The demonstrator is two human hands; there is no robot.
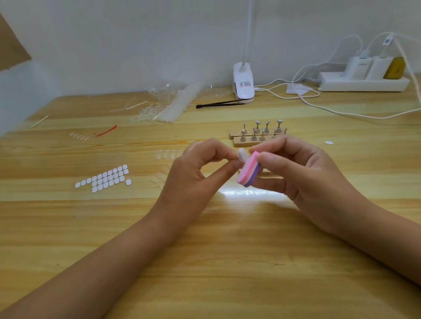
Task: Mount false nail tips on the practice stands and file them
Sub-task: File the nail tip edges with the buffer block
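My left hand (195,174) pinches a pale false nail tip (241,155) between thumb and forefinger above the wooden table (232,254). My right hand (300,175) grips a pink and purple file block (249,171), whose upper end touches the tip. Just behind my hands stand two wooden bases with several metal practice stands (258,132); some of them carry tips. A few clear nail tips (167,154) lie on the table left of my left hand.
A sheet of white adhesive tabs (105,178) lies at the left. Clear plastic strips and packaging (164,106), black tweezers (219,103), a red strip (106,132) and a wooden stick (40,121) lie further back. A clip lamp (243,83), cables and a power strip (362,82) line the wall.
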